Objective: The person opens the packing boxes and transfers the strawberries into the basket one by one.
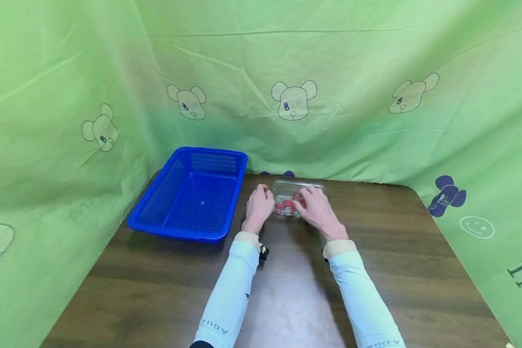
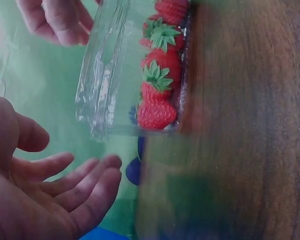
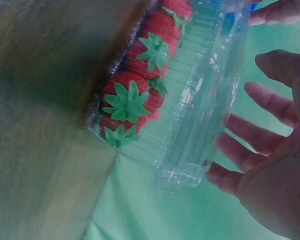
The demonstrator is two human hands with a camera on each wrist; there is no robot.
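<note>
A clear plastic clamshell box [image 1: 282, 187] sits near the far edge of the table, with several red strawberries [image 2: 157, 114] along its bottom. Their green leafy caps show through the ribbed wall in the right wrist view. My left hand [image 1: 259, 207] is just left of the box; in the left wrist view its fingers [image 2: 92, 192] are spread loosely, apart from the plastic. From the right, my right hand [image 1: 316, 209] reaches over the box. In the right wrist view its fingertips [image 3: 220, 140] are right at the box's upper edge, with the thumb held away from it.
To the left, a blue plastic basket [image 1: 226, 227] with slotted walls stands on the brown wooden table [image 1: 396, 270]. A green cloth [image 1: 352, 58] printed with bear heads hangs behind the table and along both sides.
</note>
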